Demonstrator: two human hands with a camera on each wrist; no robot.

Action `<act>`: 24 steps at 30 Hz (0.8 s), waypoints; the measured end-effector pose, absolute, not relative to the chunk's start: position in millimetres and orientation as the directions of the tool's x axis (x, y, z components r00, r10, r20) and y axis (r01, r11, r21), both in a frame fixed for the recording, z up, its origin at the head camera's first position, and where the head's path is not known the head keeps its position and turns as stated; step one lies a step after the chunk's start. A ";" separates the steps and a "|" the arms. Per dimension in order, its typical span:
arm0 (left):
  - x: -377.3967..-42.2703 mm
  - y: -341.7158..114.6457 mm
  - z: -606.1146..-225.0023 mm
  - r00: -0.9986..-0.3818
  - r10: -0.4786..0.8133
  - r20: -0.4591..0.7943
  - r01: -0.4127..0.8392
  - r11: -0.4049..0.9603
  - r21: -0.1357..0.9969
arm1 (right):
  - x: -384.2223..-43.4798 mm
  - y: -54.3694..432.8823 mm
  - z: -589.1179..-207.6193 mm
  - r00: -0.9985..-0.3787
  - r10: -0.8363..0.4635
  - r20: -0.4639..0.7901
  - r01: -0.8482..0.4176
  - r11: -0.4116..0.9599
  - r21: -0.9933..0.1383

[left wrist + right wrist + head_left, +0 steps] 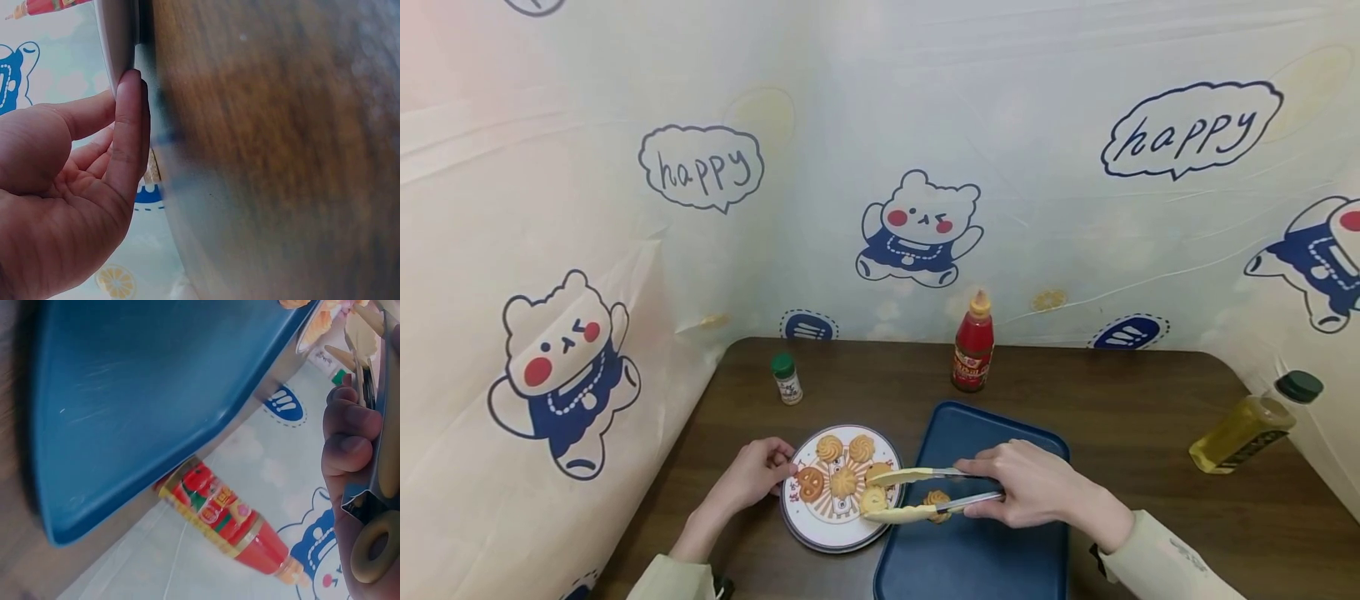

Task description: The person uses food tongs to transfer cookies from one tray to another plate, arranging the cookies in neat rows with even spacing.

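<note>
My left hand (pixel 752 471) pinches the left rim of a white plate (pixel 816 525) between thumb and fingers, seen edge-on in the left wrist view. Several cookies lie on it, among them a face-patterned one (pixel 810 483) and a swirled one (pixel 829 448). In my right hand (pixel 1026 479) is a pair of metal tongs (pixel 966 502) with cream tips, reaching over the plate's right side. The spread tips lie around a pale cookie (pixel 873 499) and overlap another beside it. One more swirled cookie (pixel 936 498) is on the blue tray (pixel 992 554), partly hidden by the tongs.
Behind the tray stands a red sauce bottle (pixel 973 354). A small green-capped shaker (pixel 787 381) is at the back left of the brown table (pixel 865 375), and an oil bottle (pixel 1243 433) at the right. Printed cloth (pixel 1037 233) hangs around the table.
</note>
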State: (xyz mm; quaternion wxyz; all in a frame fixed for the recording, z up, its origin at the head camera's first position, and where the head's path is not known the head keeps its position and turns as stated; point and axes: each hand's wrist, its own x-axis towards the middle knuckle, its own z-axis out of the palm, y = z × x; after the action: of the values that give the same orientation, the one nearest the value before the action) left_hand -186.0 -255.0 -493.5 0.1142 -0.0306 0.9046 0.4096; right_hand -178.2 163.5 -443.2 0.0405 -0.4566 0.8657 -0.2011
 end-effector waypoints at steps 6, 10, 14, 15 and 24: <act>-185.8 -254.7 -493.1 -0.971 0.035 -0.235 -0.154 0.660 0.735 | -180.5 150.4 -445.0 -0.587 -0.805 0.083 -0.759 0.512 -0.401; -185.8 -254.3 -492.1 -0.971 0.033 -0.237 -0.157 0.661 0.734 | -180.1 140.7 -445.7 -0.594 -0.802 0.062 -0.753 0.527 -0.394; -185.9 -253.6 -490.7 -0.970 0.033 -0.239 -0.157 0.664 0.731 | -179.2 130.3 -445.4 -0.591 -0.805 0.049 -0.752 0.527 -0.397; -185.8 -253.5 -490.4 -0.970 0.032 -0.240 -0.159 0.664 0.731 | -179.1 127.8 -445.4 -0.590 -0.806 0.042 -0.750 0.529 -0.398; -185.7 -254.4 -491.0 -0.970 0.047 -0.238 -0.148 0.661 0.735 | -177.5 111.2 -449.0 -0.574 -0.819 -0.007 -0.750 0.529 -0.397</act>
State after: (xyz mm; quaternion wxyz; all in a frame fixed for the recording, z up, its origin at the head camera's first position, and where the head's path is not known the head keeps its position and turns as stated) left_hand -185.7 -254.4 -491.0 0.1187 -0.0280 0.9036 0.4107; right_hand -177.5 111.2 -449.0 0.0967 -0.4512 0.8691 -0.1783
